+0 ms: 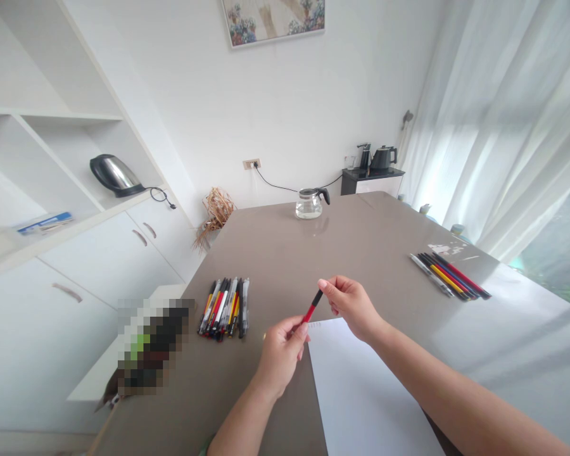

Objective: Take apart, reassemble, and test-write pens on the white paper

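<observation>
A red pen with a black end (315, 302) is held slantwise between my two hands, above the top edge of a white sheet of paper (356, 386). My left hand (285, 354) pinches its red lower part. At the black upper end, the fingers of my right hand (351, 304) are closed on it. Small faint marks show near the paper's top left corner. To the left lies a bunch of several pens (224, 308) in mixed colours. A smaller row of several pens (451, 277) lies at the right.
A glass pot (310, 204) with a black handle stands at the table's (266, 247) far edge. Behind it is a black-topped stand (371, 175) with a kettle (382, 158). White shelves (90, 253) line the left, curtains (484, 114) the right.
</observation>
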`<state>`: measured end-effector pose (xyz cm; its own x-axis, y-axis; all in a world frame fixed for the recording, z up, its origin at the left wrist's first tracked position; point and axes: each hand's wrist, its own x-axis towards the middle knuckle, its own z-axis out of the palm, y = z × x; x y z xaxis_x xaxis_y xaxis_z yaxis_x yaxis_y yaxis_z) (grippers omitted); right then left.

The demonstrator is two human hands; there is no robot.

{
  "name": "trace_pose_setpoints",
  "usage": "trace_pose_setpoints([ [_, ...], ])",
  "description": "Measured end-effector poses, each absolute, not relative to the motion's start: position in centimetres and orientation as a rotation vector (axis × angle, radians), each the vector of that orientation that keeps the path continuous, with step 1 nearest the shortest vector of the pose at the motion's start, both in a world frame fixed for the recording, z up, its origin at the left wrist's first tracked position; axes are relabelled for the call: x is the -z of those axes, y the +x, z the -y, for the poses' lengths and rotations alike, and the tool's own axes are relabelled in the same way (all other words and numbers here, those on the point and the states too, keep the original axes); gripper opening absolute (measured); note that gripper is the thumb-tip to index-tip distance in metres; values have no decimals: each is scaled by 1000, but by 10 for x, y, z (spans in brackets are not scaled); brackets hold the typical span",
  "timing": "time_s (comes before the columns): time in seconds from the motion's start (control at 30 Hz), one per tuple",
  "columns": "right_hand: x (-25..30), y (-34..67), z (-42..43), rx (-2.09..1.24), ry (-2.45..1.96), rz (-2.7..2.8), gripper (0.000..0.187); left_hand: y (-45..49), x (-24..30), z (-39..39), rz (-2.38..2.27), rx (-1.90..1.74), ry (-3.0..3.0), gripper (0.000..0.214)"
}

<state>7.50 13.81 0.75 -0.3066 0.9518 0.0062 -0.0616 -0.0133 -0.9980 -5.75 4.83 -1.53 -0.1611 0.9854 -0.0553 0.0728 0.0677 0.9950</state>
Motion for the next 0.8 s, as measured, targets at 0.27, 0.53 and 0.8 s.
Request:
trace_pose_setpoints([
  [0.27, -6, 75, -139, -1434, -1017, 1381, 33, -58, 15, -48, -1412, -1242, 1140, 41],
  [0.53, -11, 75, -137, -1556, -902, 1374, 33, -58, 15, -48, -1376, -1257, 1120, 40],
  [0.8, -1, 74, -139, -1335, -1051, 1393, 37, -57, 13, -48, -1389, -1259, 1140, 42],
])
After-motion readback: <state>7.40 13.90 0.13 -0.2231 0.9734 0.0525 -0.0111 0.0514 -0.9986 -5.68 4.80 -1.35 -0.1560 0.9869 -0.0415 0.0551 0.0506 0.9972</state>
